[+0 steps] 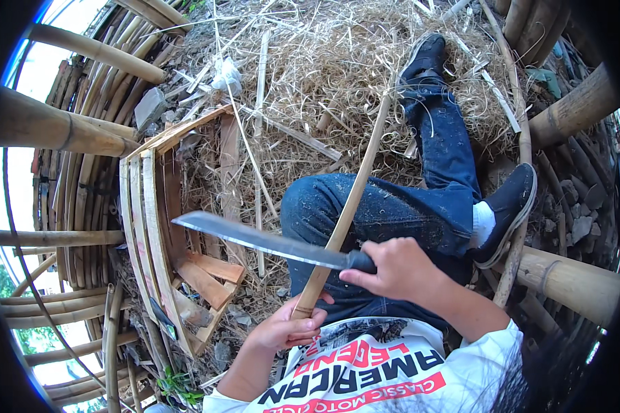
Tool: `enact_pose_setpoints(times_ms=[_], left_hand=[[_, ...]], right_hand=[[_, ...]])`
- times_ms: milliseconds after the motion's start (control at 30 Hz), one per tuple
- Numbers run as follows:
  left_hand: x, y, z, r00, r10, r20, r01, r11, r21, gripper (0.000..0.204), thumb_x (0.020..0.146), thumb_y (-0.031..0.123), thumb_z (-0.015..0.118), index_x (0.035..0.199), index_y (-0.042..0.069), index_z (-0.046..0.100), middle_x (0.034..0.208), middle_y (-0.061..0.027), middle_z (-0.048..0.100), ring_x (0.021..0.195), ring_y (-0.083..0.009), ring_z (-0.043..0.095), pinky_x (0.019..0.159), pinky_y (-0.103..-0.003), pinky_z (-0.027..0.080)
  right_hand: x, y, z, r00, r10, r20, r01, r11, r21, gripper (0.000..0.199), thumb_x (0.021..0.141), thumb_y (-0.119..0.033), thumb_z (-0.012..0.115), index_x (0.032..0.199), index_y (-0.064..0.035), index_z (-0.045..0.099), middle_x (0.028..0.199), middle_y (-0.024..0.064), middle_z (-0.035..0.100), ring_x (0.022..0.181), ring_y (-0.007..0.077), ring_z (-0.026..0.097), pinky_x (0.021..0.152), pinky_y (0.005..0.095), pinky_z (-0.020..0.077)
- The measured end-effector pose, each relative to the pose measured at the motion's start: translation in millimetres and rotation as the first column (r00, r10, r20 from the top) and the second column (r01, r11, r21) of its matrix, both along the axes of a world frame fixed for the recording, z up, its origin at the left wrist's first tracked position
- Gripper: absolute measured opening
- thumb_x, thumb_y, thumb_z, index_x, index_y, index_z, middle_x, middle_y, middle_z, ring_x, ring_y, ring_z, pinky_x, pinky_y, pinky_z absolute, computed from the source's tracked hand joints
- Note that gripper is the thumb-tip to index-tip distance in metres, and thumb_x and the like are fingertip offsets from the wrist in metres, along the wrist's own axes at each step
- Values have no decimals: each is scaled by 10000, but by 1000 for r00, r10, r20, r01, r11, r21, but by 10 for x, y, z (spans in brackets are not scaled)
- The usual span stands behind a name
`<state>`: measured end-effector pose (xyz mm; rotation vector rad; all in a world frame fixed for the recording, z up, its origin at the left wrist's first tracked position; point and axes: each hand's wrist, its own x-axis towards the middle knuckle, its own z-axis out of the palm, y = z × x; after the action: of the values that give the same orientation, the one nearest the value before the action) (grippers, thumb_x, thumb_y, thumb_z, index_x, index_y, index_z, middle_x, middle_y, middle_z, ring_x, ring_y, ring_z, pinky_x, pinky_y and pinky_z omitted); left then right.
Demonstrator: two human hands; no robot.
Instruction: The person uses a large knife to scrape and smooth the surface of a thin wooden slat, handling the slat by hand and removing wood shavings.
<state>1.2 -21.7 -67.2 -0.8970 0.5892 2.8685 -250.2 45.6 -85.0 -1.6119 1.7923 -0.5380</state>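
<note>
Right of the slatted wooden crate (160,234), the machete (262,241) crosses the bamboo strip (354,196), whose lower end the left hand's (288,327) fingers grip, best kept clear of the blade; the right hand (398,268) clenches the handle (360,261), ideally angled shallow.

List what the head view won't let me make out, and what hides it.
Head view throughout:
Most of the knife handle: covered by the right hand.
Lower end of the bamboo strip: hidden in the left hand.
Outer end of the thick left pole: cut off by the picture's dark edge.
Whatever lies under the shavings: buried.
</note>
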Motion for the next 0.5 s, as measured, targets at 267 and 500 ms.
enact_pose_setpoints(times_ms=[267,500], left_hand=[[33,83,-84,999,6,52,-9,998,67,597,841,118,656,1340,36,338,739,19,349,493,-24,291,407,-164,287],[-160,116,48,992,-73,103,89,982,-164,599,798,-78,662,1295,67,362,675,76,311,511,-13,351,475,-183,341]], right_hand=[[129,138,72,996,68,-52,-66,997,25,640,847,-641,546,650,-35,609,538,150,598,498,304,635,475,393,502],[-185,74,-16,972,-22,-234,30,999,31,657,819,-678,542,652,-49,622,547,145,608,523,307,646,511,411,521]])
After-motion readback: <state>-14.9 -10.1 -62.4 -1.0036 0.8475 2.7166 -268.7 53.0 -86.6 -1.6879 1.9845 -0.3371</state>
